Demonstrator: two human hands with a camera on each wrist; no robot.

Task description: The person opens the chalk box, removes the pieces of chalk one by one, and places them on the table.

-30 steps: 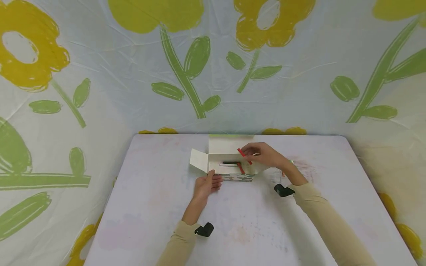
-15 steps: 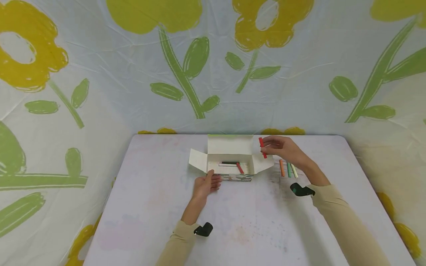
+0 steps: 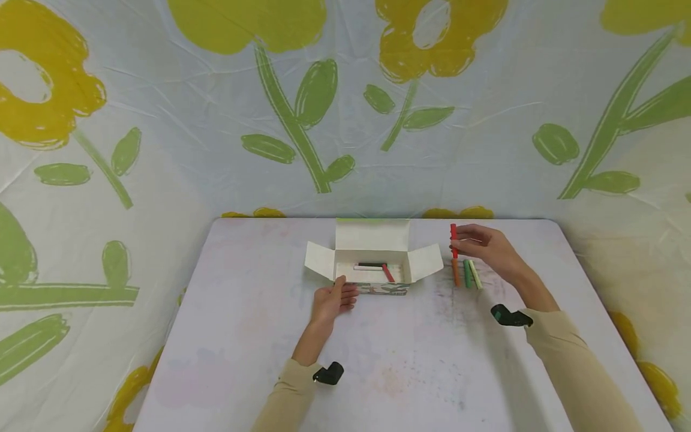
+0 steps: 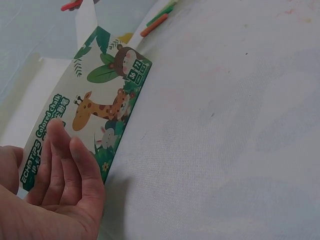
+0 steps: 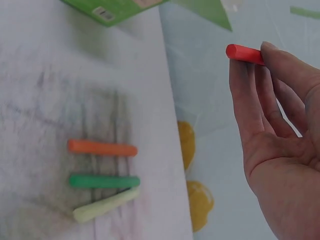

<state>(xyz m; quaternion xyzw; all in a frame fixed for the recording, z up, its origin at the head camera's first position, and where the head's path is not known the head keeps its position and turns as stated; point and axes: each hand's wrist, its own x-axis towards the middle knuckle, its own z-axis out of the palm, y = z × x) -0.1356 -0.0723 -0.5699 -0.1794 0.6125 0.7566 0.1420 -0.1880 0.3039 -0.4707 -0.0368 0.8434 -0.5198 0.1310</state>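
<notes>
A red chalk stick (image 3: 454, 241) is pinched between the thumb and fingers of my right hand (image 3: 493, 252), held upright in the head view above the table's far right. In the right wrist view the red chalk's end (image 5: 244, 53) sticks out past the fingertips. My left hand (image 3: 328, 305) holds the front left corner of an open chalk box (image 3: 383, 289), thumb at its upper edge and fingers along the printed front. Inside the box lie a black chalk (image 3: 372, 264), a white chalk (image 3: 368, 268) and another red chalk (image 3: 388, 273).
Right of the box, an orange chalk (image 3: 456, 273), a green chalk (image 3: 467, 273) and a pale yellow chalk (image 3: 475, 274) lie on the white table (image 3: 243, 336). The box's lid (image 3: 372, 234) stands raised, side flaps spread outward. A flower-print cloth (image 3: 486, 150) hangs behind.
My right hand has carried the red chalk from over the box to the right, past the right flap, to just beyond the orange chalk. My left hand stays at the box corner.
</notes>
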